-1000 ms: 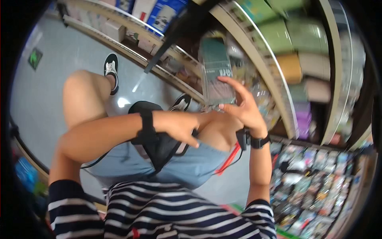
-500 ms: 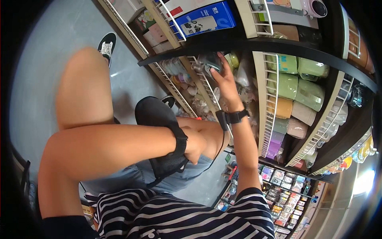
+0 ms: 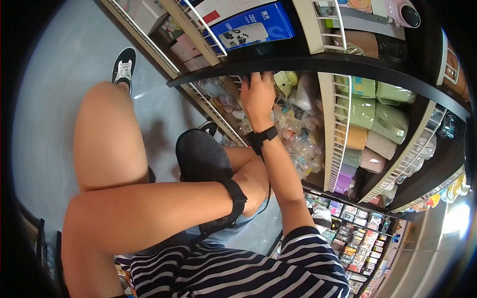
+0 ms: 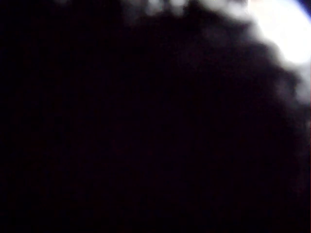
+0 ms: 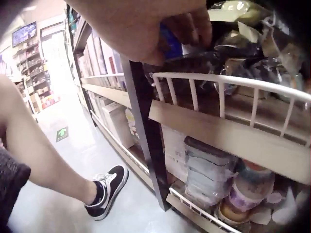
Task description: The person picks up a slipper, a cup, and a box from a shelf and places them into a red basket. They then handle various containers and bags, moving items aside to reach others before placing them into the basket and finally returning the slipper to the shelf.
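In the head view my right hand (image 3: 259, 98) reaches into a wire-fronted shelf, its fingertips hidden behind a black upright (image 3: 318, 64). From the right wrist, the same hand (image 5: 146, 26) comes over the white wire guard (image 5: 252, 86) with its fingers bent down into the shelf. A patch of blue shows between thumb and fingers; I cannot tell whether they hold anything. Beside the hand lie a pale green wrapped item (image 3: 284, 83) and clear plastic-wrapped goods (image 3: 300, 144). My left hand (image 3: 254, 191) rests by my bent knee, holding nothing visible. The left wrist view is almost black.
A blue box (image 3: 256, 30) stands in the bay past the upright. Green, tan and purple wrapped goods (image 3: 365, 111) fill the shelf to the right. Below the right hand, stacked tubs (image 5: 209, 170) sit on a lower shelf. A black bag (image 3: 201, 154) hangs near my knees.
The right hand has carried a clear-wrapped green package from in front of me into the shelf, where the package is no longer visible. The left hand has settled by the knee.
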Motion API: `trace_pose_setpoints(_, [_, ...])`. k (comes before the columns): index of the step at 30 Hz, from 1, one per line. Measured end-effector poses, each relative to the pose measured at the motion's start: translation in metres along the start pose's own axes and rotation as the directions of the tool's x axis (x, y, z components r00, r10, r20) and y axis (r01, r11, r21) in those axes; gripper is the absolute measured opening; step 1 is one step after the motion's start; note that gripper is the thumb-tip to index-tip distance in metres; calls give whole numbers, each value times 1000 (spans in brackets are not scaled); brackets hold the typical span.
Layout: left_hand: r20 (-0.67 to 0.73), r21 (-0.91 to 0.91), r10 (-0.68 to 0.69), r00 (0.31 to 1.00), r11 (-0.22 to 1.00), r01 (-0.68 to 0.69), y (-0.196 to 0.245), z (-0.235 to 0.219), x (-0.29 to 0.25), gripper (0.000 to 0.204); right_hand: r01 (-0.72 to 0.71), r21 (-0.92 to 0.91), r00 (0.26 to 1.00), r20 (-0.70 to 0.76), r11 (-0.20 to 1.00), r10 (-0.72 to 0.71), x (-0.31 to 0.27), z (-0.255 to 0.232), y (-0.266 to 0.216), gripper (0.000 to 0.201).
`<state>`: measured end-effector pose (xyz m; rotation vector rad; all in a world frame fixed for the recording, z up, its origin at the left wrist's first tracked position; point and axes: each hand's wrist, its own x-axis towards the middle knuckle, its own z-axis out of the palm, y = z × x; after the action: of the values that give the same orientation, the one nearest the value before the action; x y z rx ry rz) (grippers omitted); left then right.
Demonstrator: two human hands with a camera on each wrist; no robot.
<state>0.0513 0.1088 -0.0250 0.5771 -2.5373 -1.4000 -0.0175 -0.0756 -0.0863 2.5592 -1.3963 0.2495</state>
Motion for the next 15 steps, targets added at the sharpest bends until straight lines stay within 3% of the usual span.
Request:
trace_pose_setpoints(1, [-11, -10, -6, 1000, 1000, 5, 1, -3, -3, 26, 154, -9, 984, -87, 988, -154, 0, 1, 0, 28])
trace_pose_setpoints(2, [-6, -8, -6, 1000, 1000, 6, 1, -3, -3, 26, 192, -10, 976, -98, 981, -192, 3, 5, 4, 29])
trace_pose_setpoints(6, [38, 0, -16, 999, 1000, 16, 3, 0, 3, 27, 137, -10, 990, -25, 991, -137, 14, 26, 30, 24])
trace_pose_setpoints(8, [56, 12, -17, 998, 1000, 16, 3, 3, 9, 27, -13, 214, 997, 73, 977, -3, 18, 31, 37, 23])
trace_pose_setpoints(9, [38, -3, -14, 999, 1000, 15, 2, 6, 11, 27, -19, 213, 997, 71, 977, 4, 24, 32, 41, 23])
trace_pose_setpoints(11, [28, -14, -12, 1000, 1000, 13, 2, 9, 15, 27, 18, 177, 946, 315, 984, -74, 33, 35, 49, 43])
trace_pose_setpoints(12, [41, -10, -24, 999, 1000, 24, 2, 9, 16, 27, 10, 180, 948, 311, 984, -67, 36, 35, 47, 43])
trace_pose_setpoints(13, [53, -5, -37, 998, 999, 37, 2, 9, 16, 28, 103, 163, 977, 170, 981, -131, 39, 38, 44, 37])
trace_pose_setpoints(15, [61, -14, -31, 998, 999, 32, -1, 10, 18, 28, 185, 134, 981, 25, 974, -190, 42, 42, 37, 31])
